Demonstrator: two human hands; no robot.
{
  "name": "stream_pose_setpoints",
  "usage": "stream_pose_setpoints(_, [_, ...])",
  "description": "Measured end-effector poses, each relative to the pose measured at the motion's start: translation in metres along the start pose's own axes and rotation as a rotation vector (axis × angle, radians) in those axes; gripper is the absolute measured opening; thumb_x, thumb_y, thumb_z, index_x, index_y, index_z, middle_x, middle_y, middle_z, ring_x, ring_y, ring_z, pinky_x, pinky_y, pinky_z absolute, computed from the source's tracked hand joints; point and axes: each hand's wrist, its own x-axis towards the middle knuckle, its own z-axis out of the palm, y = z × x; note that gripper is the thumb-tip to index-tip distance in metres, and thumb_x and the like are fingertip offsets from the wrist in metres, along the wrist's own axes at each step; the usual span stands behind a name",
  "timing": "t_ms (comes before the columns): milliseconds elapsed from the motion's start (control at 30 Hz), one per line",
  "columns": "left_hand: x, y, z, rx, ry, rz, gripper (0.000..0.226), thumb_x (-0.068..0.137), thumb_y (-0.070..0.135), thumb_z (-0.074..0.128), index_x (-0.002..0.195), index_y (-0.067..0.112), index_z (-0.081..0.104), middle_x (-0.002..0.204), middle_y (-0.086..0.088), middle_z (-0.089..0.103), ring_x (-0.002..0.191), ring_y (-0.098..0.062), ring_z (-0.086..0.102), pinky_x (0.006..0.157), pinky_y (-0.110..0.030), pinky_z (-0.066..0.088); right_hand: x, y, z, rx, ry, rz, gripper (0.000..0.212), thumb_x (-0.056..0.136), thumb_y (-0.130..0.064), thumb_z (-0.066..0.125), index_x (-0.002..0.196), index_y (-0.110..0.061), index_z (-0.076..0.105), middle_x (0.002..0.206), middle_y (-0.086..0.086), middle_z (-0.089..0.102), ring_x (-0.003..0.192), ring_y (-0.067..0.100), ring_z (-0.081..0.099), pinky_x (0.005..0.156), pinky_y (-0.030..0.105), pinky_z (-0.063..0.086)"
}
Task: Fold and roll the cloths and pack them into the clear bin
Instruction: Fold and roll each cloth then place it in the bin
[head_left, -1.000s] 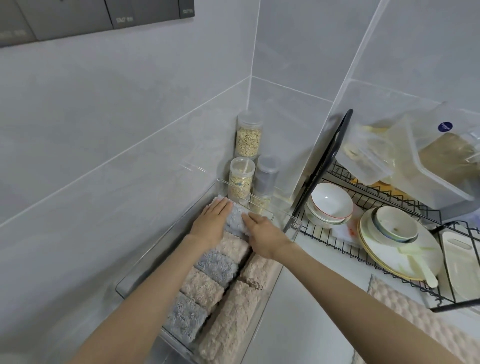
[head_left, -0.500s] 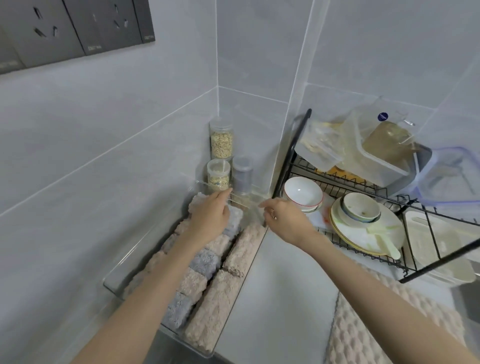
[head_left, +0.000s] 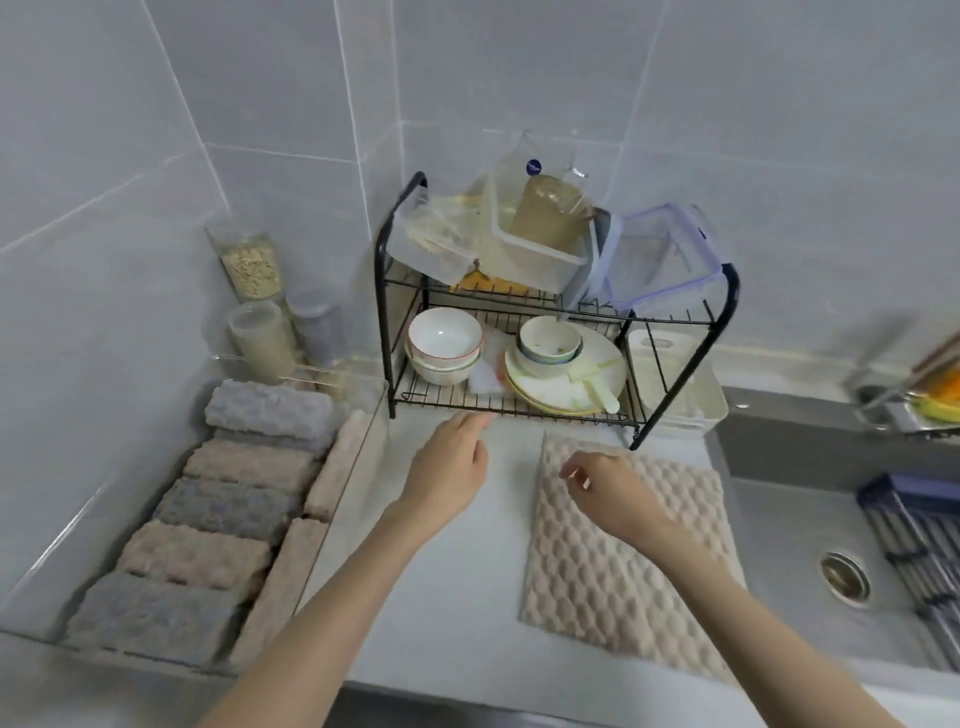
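Counter (head_left: 441, 597): pale grey, dish rack (head_left: 519, 408) stood at the back.
Clear bin (head_left: 358, 452): sat left by the wall, rolled cloths (head_left: 223, 509) packed inside.
Left hand (head_left: 449, 467): hovered over bare counter, fingers relaxed, empty.
Right hand (head_left: 608, 493): hung over beige cloth's (head_left: 623, 582) far corner, fingers loosely curled, empty.

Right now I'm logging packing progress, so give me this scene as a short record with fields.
bin: clear bin at the left end of the counter
packed: grey and beige rolled cloths, two rows
unpacked: beige cloth flat on the counter
left hand: open, holding nothing, between bin and cloth
right hand: above the flat cloth, fingers loosely curled, holding nothing
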Motion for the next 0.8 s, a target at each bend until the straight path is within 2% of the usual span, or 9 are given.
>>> stream_pose_setpoints(167, [-0.022,0.017,0.063,0.038,-0.282,0.024,0.037,0.097,0.012,0.037,0.129,0.022,0.052,0.133,0.008,0.047,0.122,-0.012,0.043,0.095,-0.029,0.042,-0.046,0.071,0.022,-0.058,-0.185,0.181,0.029,0.092,-0.024,0.045,0.118,-0.023,0.058,0.117,-0.002,0.061,0.103,0.018,0.059,0.08,0.028,0.047])
stream_pose_setpoints(267, [-0.038,0.022,0.096,0.083,-0.428,0.065,0.04,0.097,0.011,0.036,0.133,0.021,0.05,0.139,0.006,0.043,0.126,-0.015,0.039,0.099,-0.027,0.038,-0.072,0.099,0.04,-0.069,-0.263,0.261,0.032,0.094,-0.028,0.044,0.124,-0.025,0.053,0.124,-0.001,0.054,0.111,0.022,0.053,0.088,0.031,0.046])
stream_pose_setpoints(400, [-0.053,0.018,0.129,0.207,-0.53,0.152,0.046,0.097,0.014,0.036,0.142,0.024,0.038,0.149,0.009,0.032,0.136,-0.014,0.024,0.11,-0.026,0.025,-0.095,0.118,0.06,-0.086,-0.248,0.291,0.041,0.094,-0.031,0.043,0.134,-0.031,0.045,0.135,-0.002,0.042,0.121,0.025,0.042,0.096,0.039,0.043])
stream_pose_setpoints(500, [-0.062,0.015,0.139,0.258,-0.512,0.172,0.047,0.097,0.016,0.035,0.143,0.027,0.036,0.147,0.011,0.034,0.135,-0.014,0.026,0.109,-0.027,0.025,-0.103,0.118,0.065,-0.083,-0.205,0.235,0.043,0.094,-0.03,0.043,0.137,-0.031,0.042,0.138,-0.004,0.038,0.123,0.024,0.037,0.098,0.038,0.041])
stream_pose_setpoints(600, [-0.067,0.012,0.14,0.317,-0.441,0.195,0.042,0.097,0.016,0.036,0.137,0.025,0.044,0.139,0.01,0.041,0.129,-0.015,0.034,0.102,-0.028,0.032,-0.106,0.111,0.07,-0.029,-0.236,0.166,0.044,0.094,-0.027,0.044,0.138,-0.029,0.042,0.135,-0.003,0.039,0.124,0.023,0.037,0.099,0.031,0.036])
stream_pose_setpoints(700, [-0.073,0.006,0.135,0.368,-0.386,0.202,0.032,0.098,0.02,0.037,0.126,0.024,0.053,0.128,0.01,0.051,0.121,-0.015,0.043,0.094,-0.029,0.032,-0.108,0.11,0.075,-0.001,-0.268,0.097,0.035,0.095,-0.031,0.043,0.13,-0.031,0.049,0.128,-0.004,0.044,0.12,0.02,0.041,0.091,0.031,0.042])
stream_pose_setpoints(800, [-0.079,-0.003,0.124,0.391,-0.322,0.185,0.025,0.099,0.023,0.036,0.111,0.02,0.058,0.113,0.006,0.061,0.11,-0.016,0.052,0.085,-0.029,0.031,-0.107,0.11,0.075,0.036,-0.244,0.092,0.028,0.095,-0.03,0.043,0.119,-0.031,0.057,0.121,-0.005,0.052,0.108,0.017,0.054,0.079,0.028,0.045])
